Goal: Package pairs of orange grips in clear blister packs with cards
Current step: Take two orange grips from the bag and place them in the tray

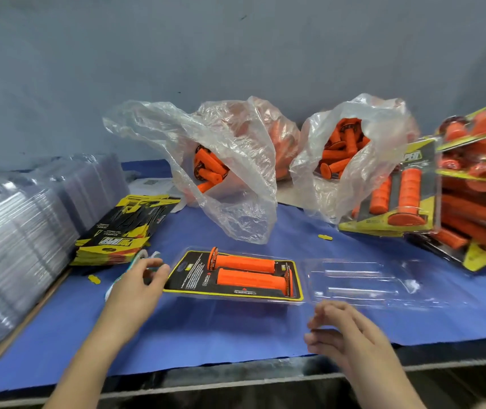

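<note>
Two orange grips lie side by side on a black and yellow card in one half of an open clear blister pack. The pack's other half lies flat to the right with nothing in it. My left hand hovers at the card's left edge, fingers loosely bent, holding nothing I can make out. My right hand floats just in front of the bare half with relaxed fingers, holding nothing.
A stack of cards and stacks of clear blisters sit at the left. Two plastic bags of loose grips stand at the back. Finished packs pile up at the right. A tape roll lies by my left hand.
</note>
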